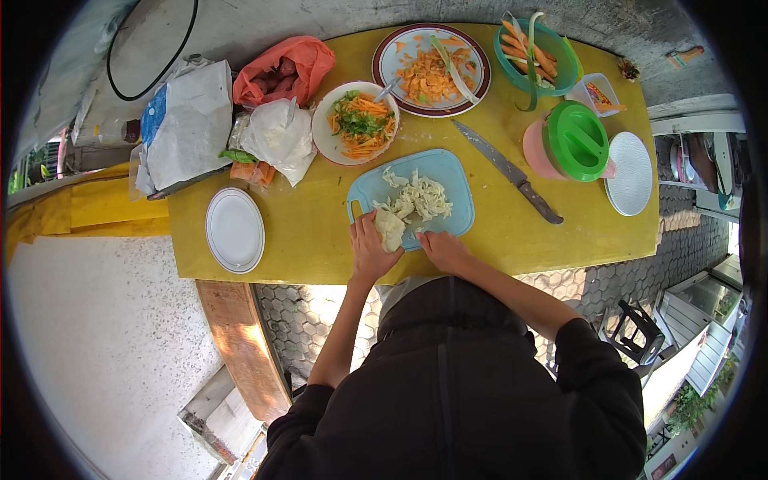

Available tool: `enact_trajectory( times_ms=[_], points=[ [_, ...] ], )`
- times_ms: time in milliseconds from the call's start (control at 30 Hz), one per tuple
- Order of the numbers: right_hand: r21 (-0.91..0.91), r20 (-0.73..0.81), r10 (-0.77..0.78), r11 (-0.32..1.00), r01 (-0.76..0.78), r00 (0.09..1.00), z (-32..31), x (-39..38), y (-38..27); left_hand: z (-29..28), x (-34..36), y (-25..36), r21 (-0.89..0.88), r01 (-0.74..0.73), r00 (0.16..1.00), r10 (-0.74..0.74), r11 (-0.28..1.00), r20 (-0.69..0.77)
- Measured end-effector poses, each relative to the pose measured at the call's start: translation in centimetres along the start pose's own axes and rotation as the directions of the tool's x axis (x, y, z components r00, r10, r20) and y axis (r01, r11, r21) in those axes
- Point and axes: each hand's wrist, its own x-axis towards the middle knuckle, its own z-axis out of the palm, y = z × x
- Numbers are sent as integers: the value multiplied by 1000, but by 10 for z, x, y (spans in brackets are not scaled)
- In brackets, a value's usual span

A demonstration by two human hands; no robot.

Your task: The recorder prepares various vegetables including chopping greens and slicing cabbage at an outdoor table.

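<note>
A light blue cutting board (460,210) lies near the table's front edge with a pile of pale shredded cabbage (426,198) on it. At the board's left side my left hand (373,251) grips a remaining chunk of cabbage (390,230), fingers bent over its left side. My right hand (443,251) is at the board's front edge, to the right of the chunk. Its fingers are closed; what they hold, if anything, is too small to make out. A large knife (502,164) with a brown handle lies on the table, right of the board and untouched.
Behind the board stand a bowl (320,132) of shredded carrot and greens, a plate (386,58) of orange peelings and a teal bowl (512,74) of carrots. A green-lidded pink pitcher (578,140) is at right. White plates (234,230) and bags (280,136) lie left on the yellow table (304,232).
</note>
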Motion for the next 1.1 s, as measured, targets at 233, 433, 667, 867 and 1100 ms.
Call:
enact_trajectory(
  times_ms=[233,433,667,867,1100],
  points=[
    [-167,-40,0,986,-7,999,-5,-3,6,-5,-1,-4,-28,9,1000,-9,1000,-6],
    [-12,-68,-4,1000,4,998,-9,-4,15,-31,-19,-22,-130,-38,999,37,991,-14],
    [167,-153,-34,984,60,988,-8,-3,28,-19,-18,-12,-208,-22,993,-2,978,-117],
    [374,-166,-121,910,176,979,-15,-25,-5,10,-11,-4,-95,139,980,-151,986,-133],
    [331,-177,-189,913,239,966,-6,-25,-3,17,-9,-1,-54,129,980,-136,990,-147]
  ],
)
